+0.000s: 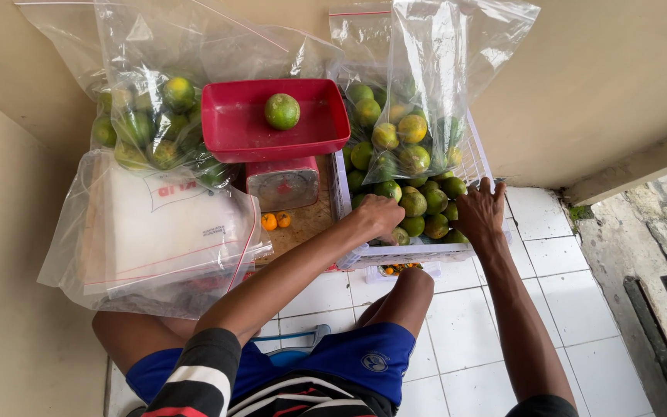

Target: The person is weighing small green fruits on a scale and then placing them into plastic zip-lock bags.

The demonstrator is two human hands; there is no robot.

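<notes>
Green citrus fruits [414, 202] heaped in a white slatted crate [479, 158], sitting at about two o'clock from the red scale tray [233, 127]. Left hand [380, 216] plunged among the fruits at the crate's near edge, fingers curled downward and hidden behind the knuckles, so cannot tell whether closed on a fruit or merely resting on the pile. Right hand [480, 210] at three o'clock of the left, spread fairly open, fingertips hooked over the crate's right rim, gripping nothing else. One lone green fruit [282, 111] lying in the middle of the tray, which perches on a small red scale body [282, 184]. At nine o'clock of the tray, a clear bag of green fruits [152, 127]; below that, a stack of folded clear bags [156, 228]. Another filled clear bag [414, 131] standing inside the crate at twelve o'clock from the hands. Two small orange fruits [275, 221] loose just beside the scale's base. Likely risks from here: loose fruit rolling off the heap and over the low near rim onto the tiled floor [565, 309] if the pile gets disturbed; the upright bag inside the crate slumping forward onto the hands, being tall and unsupported at the top; the crate tipping or sliding if pulled hard by the right rim alone.
</notes>
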